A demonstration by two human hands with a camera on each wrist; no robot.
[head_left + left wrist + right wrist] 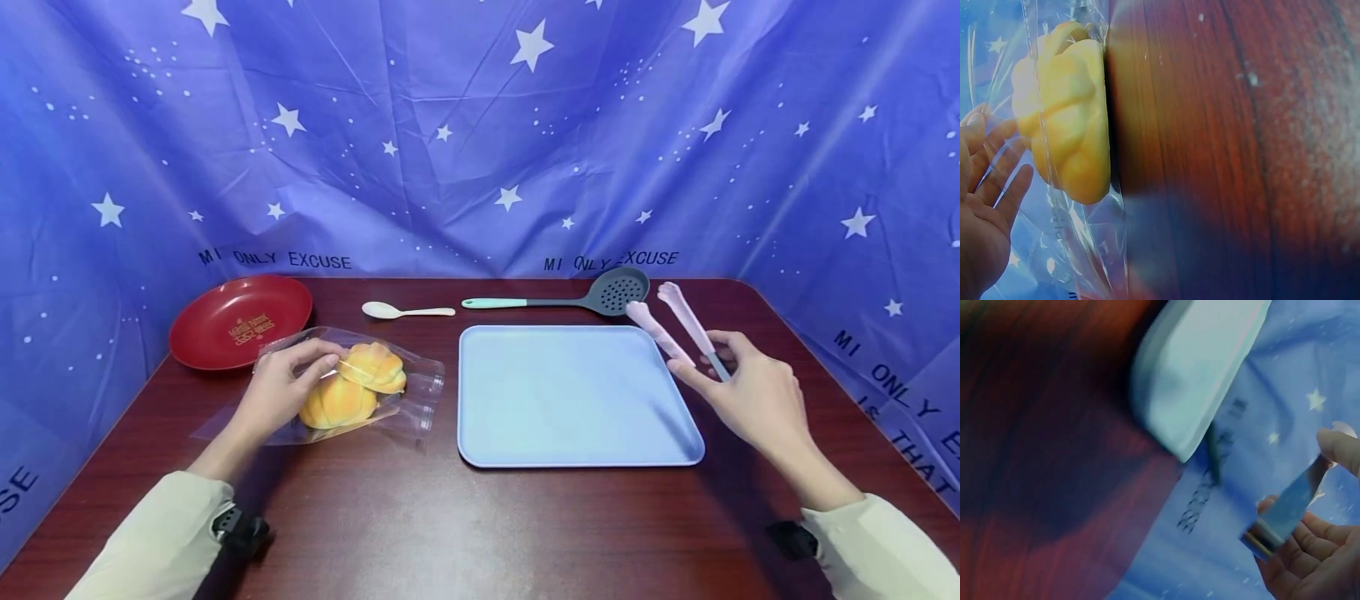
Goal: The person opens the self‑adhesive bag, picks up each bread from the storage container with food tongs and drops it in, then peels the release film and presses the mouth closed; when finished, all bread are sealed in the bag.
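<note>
My left hand is at a clear plastic bag, pinching its film between thumb and fingers. Two golden bread rolls lie inside the bag; in the left wrist view, a roll shows through the film beside the fingers. My right hand holds a pair of tongs with pink paw-shaped tips, its thumb on one arm and fingers on the other. The tips stand apart with nothing between them, above the right edge of a pale blue tray. The right wrist view shows the tongs' metal end.
A red plate stands at the back left, partly behind the bag. Along the back lie a small cream spoon and a slotted skimmer with a mint handle. A blue starry curtain hangs behind the dark wooden table.
</note>
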